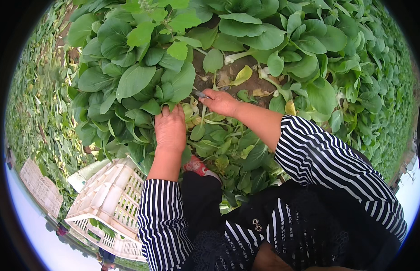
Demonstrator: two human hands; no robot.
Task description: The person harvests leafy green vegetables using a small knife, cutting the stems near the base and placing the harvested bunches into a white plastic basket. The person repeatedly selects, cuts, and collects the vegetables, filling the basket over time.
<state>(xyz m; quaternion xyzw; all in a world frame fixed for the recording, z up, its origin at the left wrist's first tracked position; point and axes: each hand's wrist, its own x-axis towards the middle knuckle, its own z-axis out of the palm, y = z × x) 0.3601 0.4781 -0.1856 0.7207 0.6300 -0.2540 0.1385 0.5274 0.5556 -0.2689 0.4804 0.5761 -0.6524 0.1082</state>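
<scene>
My left hand [171, 127] is at the side of a leafy bok choy plant [162, 91], its fingers curled in among the leaves and their tips partly hidden. Just right of it, my right hand [222, 102] grips a small knife [199, 94]. The short grey blade points left toward the plant's base, where leaves cover its tip. Between and below the hands lie pale stems and loose trimmed leaves [198, 132]. A yellow leaf [243, 75] rests on bare soil beyond my right hand.
A white plastic crate [108, 200] stands at lower left with some green leaves inside. Another pale crate [40, 186] sits farther left. More bok choy [311, 44] grows ahead and to the right. My patterned red shoe [196, 166] is below my hands. People appear at the far lower-left edge.
</scene>
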